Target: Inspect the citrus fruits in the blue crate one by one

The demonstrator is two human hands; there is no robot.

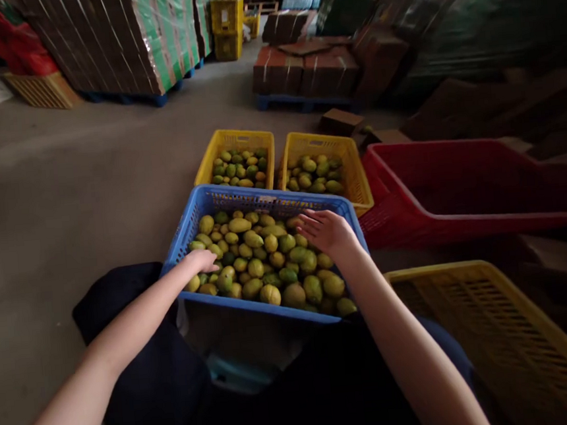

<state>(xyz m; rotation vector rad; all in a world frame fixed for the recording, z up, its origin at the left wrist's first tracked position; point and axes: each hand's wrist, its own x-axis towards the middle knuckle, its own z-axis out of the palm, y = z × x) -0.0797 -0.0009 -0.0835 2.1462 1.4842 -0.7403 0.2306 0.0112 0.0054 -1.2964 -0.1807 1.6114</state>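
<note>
In front of my knees stands a blue plastic crate (259,305) full of green and yellow lemons (270,295). My left hand (201,262) reaches over the crate's left side, low against the fruit; its fingers point right and look stretched out, with no fruit seen in them. Above the right part of the pile, my right hand (329,231) is open, palm turned inward and fingers spread toward the left. Whether either hand touches the lemons beneath it is hard to tell.
Behind the blue crate are two yellow crates, a left one (201,170) and a right one (359,181), both holding lemons. A red bin (427,216) stands at right, with a yellow slatted crate (487,274) nearer me. Brown cartons (305,71) sit on a blue pallet farther back.
</note>
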